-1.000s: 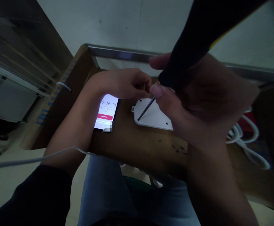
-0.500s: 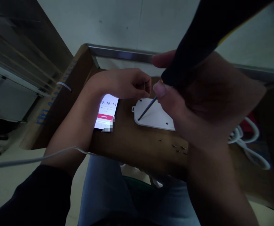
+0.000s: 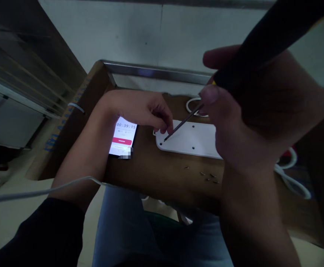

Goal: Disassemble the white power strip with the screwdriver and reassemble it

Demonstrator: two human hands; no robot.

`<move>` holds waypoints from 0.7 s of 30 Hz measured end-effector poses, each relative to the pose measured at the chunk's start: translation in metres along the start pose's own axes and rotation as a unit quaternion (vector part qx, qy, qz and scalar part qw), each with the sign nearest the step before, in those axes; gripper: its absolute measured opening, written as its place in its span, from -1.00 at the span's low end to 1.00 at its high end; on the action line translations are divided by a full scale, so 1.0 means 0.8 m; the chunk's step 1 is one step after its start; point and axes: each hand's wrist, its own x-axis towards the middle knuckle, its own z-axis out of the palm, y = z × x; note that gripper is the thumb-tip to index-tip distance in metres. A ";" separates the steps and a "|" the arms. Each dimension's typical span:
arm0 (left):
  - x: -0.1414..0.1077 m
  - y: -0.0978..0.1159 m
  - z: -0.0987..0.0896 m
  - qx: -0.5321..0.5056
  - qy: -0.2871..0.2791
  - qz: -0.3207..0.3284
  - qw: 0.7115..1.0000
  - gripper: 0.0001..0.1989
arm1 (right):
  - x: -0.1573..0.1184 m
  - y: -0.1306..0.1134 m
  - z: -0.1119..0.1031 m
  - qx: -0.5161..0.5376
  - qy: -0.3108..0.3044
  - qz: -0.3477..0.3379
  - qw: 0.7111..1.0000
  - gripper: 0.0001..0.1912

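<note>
Two grips | right grip (image 3: pixel 248 107) clamped on screwdriver (image 3: pixel 184 121), tip on white power-strip casing (image 3: pixel 192 139) | left grip (image 3: pixel 142 109) curled, fingertips at casing's end, holding unclear

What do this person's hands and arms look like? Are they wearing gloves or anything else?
No gloves: the left hand and right hand are bare. A dark sleeve covers the left arm, stopping partway along the forearm. A thin white cable crosses that forearm.

Screwdriver (image 3: pixel 183 122) tip touches white plastic panel (image 3: pixel 191 140) near its corner.
</note>
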 end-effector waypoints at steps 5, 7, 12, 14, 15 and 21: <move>0.003 -0.002 -0.002 -0.035 -0.047 -0.004 0.998 -0.64 | 0.008 0.004 -0.006 -0.036 0.040 0.001 0.999 -0.71; 0.005 -0.001 0.001 -0.041 -0.041 -0.022 0.998 -0.62 | 0.009 0.005 -0.006 -0.035 0.049 -0.005 0.998 -0.73; 0.014 -0.009 0.008 -0.015 -0.010 -0.029 0.999 -0.68 | 0.011 0.007 -0.007 -0.043 0.057 -0.009 0.997 -0.72; 0.017 -0.014 0.009 -0.006 -0.005 -0.020 1.000 -0.71 | 0.013 0.011 -0.007 -0.039 0.062 -0.018 0.997 -0.72; 0.018 -0.015 0.009 0.000 -0.001 -0.017 1.000 -0.72 | 0.013 0.013 -0.008 -0.035 0.063 -0.019 0.997 -0.73; 0.021 -0.015 0.011 0.028 0.017 -0.008 0.999 -0.77 | 0.012 0.006 -0.013 -0.039 0.067 -0.042 0.996 -0.73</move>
